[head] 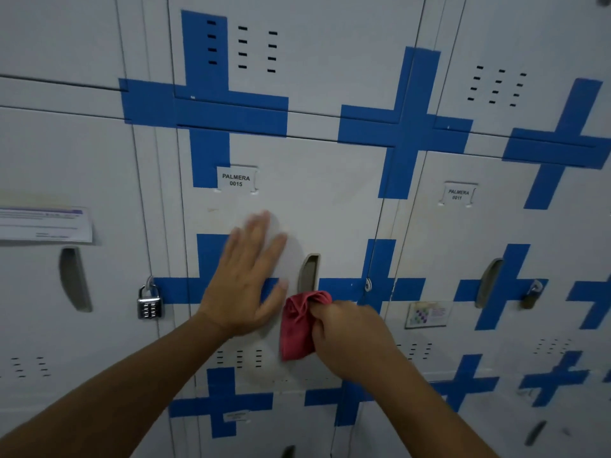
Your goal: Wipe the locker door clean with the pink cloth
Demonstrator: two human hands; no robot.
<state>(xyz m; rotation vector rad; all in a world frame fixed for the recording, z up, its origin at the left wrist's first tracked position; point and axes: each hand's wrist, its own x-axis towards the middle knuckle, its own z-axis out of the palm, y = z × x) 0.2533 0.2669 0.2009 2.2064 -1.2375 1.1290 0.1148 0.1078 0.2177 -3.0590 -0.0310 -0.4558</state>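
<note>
Left hand (244,279) flat — right hand (347,335) gripping pink cloth (297,325)

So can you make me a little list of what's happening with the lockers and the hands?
place: wall of grey lockers with blue crosses
door being cleaned: locker door labelled PALMERA 0015
left hand: open, flat against the door
right hand: closed around the pink cloth
cloth position: bunched, just below the recessed handle
padlock: silver combination type, hanging left of the door
neighbouring label: PALMERA 0011, on the door to the right
</note>
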